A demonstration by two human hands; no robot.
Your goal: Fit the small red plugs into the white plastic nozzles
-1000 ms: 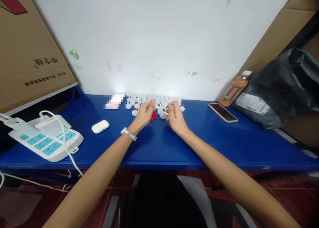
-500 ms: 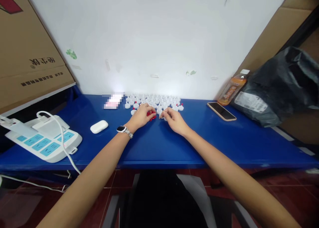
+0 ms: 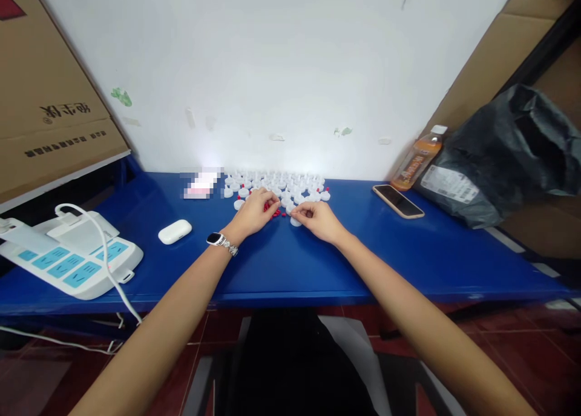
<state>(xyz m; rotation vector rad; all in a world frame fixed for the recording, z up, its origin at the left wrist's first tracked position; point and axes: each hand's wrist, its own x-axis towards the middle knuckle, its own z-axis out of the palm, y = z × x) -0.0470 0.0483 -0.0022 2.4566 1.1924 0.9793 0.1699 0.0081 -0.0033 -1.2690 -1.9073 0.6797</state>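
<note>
Two hands work at the far middle of the blue table [image 3: 281, 270]; leftmost lies a white power strip [image 3: 72, 261], then an earbud case [image 3: 175, 231]; the left hand [image 3: 254, 212], fingers curled narrow, rests on small red pieces [image 3: 275, 212]; the right hand [image 3: 320, 218] pinches a white cap [image 3: 295, 221] beside the spread of white caps [image 3: 279, 184]; a phone [image 3: 398, 200] lies rightward.

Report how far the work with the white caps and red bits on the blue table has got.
Looks done: rows of white caps stand along the wall, a few with red showing; too small to count. In hand: the left hand rests on the little pile of red bits, and the right hand pinches at one white cap near the table's middle. Left: loose red bits remain beside the left fingers.
</note>
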